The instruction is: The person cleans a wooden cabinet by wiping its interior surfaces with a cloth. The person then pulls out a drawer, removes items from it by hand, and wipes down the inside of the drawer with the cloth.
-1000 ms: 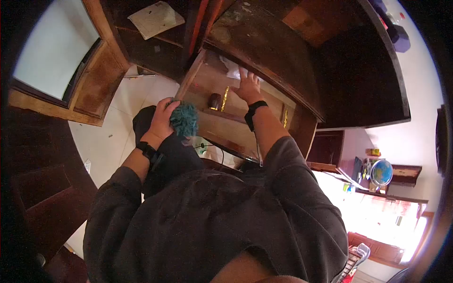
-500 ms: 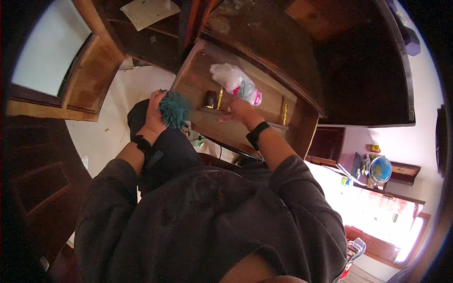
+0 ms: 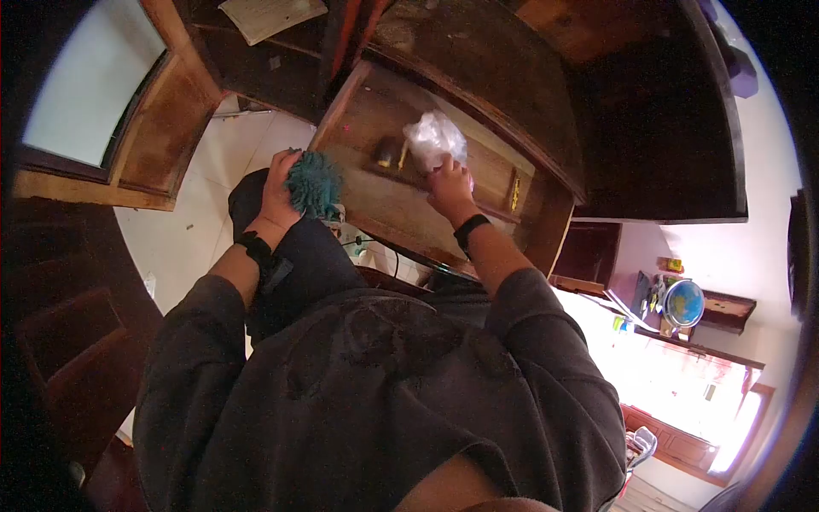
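Drawer (image 3: 341, 107): pulled open below the right grip (image 3: 451, 188); wooden and probably rigid. Its near wall lies between the right grip and the torso.
Plastic bag (image 3: 433, 138): inside the drawer area, extending beyond the right grip toward the far side. Thin, crinkled, translucent film; likely light, soft and slippery. Contents cannot be identified. Preferred hold: the gathered lower end, with any firm mass inside pinched through the film. A hold on loose film alone may slide or tear.
Right grip: fingers closed around the near end of the bag.
Teal cloth (image 3: 314, 185): in the left grip (image 3: 278, 194), left of the drawer. Shaggy, probably soft, light and non-fragile; tolerates a full-hand squeeze. Preferred hold: the bunched body, not single strands.
Left grip: fingers curled over the cloth's outer side; thumb position cannot be told.
Dark container (image 3: 389, 153): left of the right grip, in the drawer. Appears small and firm; hold by the sides.
Yellow strip (image 3: 516, 191): right of the right grip; likely light and thin.
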{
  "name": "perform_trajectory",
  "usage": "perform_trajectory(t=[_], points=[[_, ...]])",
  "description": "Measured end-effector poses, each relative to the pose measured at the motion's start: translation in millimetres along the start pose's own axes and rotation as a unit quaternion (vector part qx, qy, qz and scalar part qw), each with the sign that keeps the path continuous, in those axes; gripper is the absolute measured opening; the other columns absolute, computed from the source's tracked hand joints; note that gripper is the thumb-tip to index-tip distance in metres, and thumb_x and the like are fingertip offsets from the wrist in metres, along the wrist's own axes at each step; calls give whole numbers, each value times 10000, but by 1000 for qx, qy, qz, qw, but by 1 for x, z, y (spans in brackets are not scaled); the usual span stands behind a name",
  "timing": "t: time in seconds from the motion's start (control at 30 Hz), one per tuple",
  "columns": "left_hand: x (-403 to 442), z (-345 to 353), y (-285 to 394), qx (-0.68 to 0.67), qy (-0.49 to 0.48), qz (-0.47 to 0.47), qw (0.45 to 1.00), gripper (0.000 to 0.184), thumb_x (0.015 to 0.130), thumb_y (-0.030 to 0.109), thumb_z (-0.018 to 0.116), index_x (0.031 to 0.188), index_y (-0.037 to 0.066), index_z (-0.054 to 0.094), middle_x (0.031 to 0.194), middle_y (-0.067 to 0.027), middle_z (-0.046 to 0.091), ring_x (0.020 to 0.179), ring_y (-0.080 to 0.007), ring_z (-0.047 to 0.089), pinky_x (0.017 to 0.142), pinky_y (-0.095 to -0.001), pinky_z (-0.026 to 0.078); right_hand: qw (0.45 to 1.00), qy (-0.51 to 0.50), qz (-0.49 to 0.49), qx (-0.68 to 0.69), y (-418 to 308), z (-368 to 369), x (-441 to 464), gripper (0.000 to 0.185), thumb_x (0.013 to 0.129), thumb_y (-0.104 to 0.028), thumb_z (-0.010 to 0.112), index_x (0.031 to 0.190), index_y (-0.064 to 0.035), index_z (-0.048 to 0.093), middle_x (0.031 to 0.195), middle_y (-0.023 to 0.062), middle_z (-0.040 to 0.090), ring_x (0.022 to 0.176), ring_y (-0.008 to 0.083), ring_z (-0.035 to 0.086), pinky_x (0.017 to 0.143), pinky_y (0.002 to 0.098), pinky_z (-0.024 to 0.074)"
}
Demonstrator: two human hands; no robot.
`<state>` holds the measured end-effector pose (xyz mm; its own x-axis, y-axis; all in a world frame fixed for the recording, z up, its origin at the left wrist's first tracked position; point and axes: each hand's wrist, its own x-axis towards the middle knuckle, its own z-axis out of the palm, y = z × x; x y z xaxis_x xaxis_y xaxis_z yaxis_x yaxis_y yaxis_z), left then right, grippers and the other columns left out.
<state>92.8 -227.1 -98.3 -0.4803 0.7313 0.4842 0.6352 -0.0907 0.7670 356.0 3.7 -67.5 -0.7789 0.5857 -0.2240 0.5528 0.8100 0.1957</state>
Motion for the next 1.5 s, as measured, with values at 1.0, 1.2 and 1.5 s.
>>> perform_trajectory(t=[1.0, 1.2, 1.5], points=[[0, 1, -6, -3, -2, 4, 1000, 649, 676, 72, 728, 1263, 116, 455, 1189, -164, 474, 1101, -346, 511, 934, -370, 443, 943, 316, 24, 97, 30, -293, -117, 245, 666, -76, 745, 818, 49, 599, 965, 188, 525, 858, 377, 557, 725, 400, 475], [0, 2, 0, 22, 2, 2, 1000, 673, 658, 46, 735, 1267, 122, 458, 1173, -157, 475, 1093, -342, 509, 944, -360, 432, 963, 268, 22, -25, 76, -232, -46, 157, 689, 25, 599, 845, 37, 620, 979, 188, 539, 875, 366, 579, 762, 422, 507], [-3, 9, -6, -25, 19, 7, 999, 686, 640, -4, 728, 1262, 116, 464, 1177, -132, 477, 1076, -291, 520, 945, -326, 425, 965, 152, 120, -176, 153, -122, 37, 139, 758, -75, 601, 854, -23, 687, 1144, 144, 501, 916, 310, 600, 792, 380, 534]])
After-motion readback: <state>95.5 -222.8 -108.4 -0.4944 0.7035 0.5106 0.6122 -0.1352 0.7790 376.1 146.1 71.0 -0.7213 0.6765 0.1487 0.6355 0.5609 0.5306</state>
